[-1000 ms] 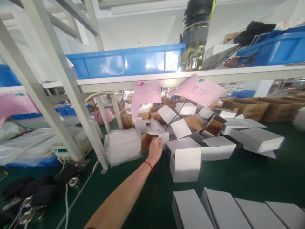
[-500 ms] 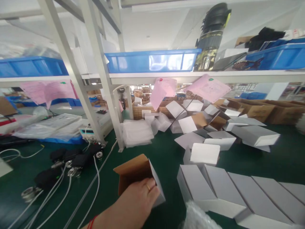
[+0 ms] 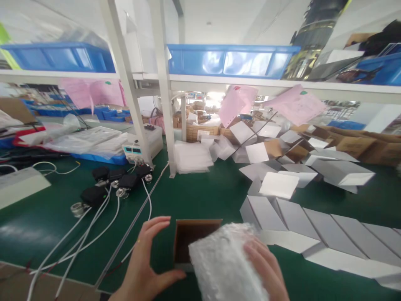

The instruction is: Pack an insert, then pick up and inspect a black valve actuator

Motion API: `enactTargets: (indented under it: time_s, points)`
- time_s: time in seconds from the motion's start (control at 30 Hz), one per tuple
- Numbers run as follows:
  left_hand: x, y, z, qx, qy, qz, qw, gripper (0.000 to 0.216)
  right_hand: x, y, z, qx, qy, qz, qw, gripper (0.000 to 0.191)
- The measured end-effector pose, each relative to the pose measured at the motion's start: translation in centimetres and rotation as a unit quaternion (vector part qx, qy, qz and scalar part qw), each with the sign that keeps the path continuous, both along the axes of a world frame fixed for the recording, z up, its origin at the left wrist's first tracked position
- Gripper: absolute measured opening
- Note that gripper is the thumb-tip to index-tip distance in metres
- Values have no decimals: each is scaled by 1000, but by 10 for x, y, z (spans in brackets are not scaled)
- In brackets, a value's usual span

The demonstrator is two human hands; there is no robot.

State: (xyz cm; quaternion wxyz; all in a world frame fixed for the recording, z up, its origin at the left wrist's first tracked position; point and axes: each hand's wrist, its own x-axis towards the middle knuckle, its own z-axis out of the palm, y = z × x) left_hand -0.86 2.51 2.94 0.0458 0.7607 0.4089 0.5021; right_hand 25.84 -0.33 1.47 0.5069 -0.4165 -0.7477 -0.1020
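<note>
**Both hands at an open box, low in the frame**

At the bottom centre, the left hand (image 3: pixel 147 267) cups the left side of a small open box (image 3: pixel 191 242). Its fingers are spread, the fingertips curving over the box's upper left corner and the thumb lying along its lower edge. The box's brown inside faces the camera and it rests on the green table (image 3: pixel 203 196).

Just right of it, the right hand (image 3: pixel 266 267) grips a bubble-wrapped bundle (image 3: pixel 225 263), fingers curled over the bundle's right side. The bundle's upper left end overlaps the box's mouth; whether it is inside or only in front of it I cannot tell.

To the right, a row of closed white boxes (image 3: pixel 313 225) lies side by side, running toward the lower right corner. Above them, in the centre right, loose white and brown cartons (image 3: pixel 278 184) sit in a heap. Pink sheets (image 3: pixel 294 108) hang from the shelf (image 3: pixel 250 83) across the upper half, with blue bins (image 3: pixel 232 60) on top of it. At the left, black plugs with white cables (image 3: pixel 119 184) trail over the table toward the lower left corner.
</note>
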Motion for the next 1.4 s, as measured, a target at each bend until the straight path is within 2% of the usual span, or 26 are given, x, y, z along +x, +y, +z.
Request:
enactTargets:
  time_s: [0.03,0.07,0.13,0.2,0.3,0.4,0.53,0.63,0.7,0.77,0.8,0.87,0.93,0.97,1.07,1.13,1.27,1.33,1.4]
  points:
    - [0,4,-11,-53,-17,-15,998,82,-10,5,8,37,-26,11,999,44]
    - [3,8,-21,-104,-33,-37,993,85,-18,10,16,75,-61,18,995,41]
    - [10,13,-32,-173,-63,-76,980,78,-30,18,32,123,-142,18,982,38]
    - [15,13,-33,-198,-77,-82,974,69,-33,23,45,107,-209,8,972,41]
    - [15,10,-31,-199,-74,-61,975,70,-31,24,61,16,-262,5,965,53]
    - [9,10,-36,-204,-60,-53,976,77,-34,25,79,-123,-286,33,950,61]
    - [4,13,-50,-207,-22,-56,976,83,-51,37,108,-321,-308,100,890,52]
    - [1,14,-50,-199,12,-59,978,87,-56,45,119,-364,-318,134,865,47]
    - [-3,10,-42,-168,29,-58,984,93,-49,44,120,-365,-317,134,865,62]
    - [-6,4,-30,-113,38,-41,992,100,-36,40,118,-346,-310,114,878,80]
    - [-7,0,-23,-76,45,-33,996,98,-29,37,117,-327,-305,101,889,80]
    - [-6,-6,-7,27,80,-46,995,76,-15,33,115,-283,-297,94,907,56]
    - [-1,-6,9,125,152,-71,978,44,-7,32,115,-242,-290,116,919,28]
    - [3,-5,16,151,192,-77,967,35,-5,33,114,-230,-291,133,919,23]
    - [16,4,30,140,275,-63,949,31,-6,40,111,-217,-295,140,920,20]
    - [23,11,31,121,288,-62,948,36,-9,44,103,-217,-307,124,918,31]
    - [39,17,19,88,315,-75,942,38,-20,49,71,-184,-349,102,913,46]
    - [48,17,9,82,367,-79,923,30,-24,48,54,-174,-366,90,910,45]
    - [55,18,3,79,390,-65,915,17,-25,47,45,-183,-359,83,911,41]
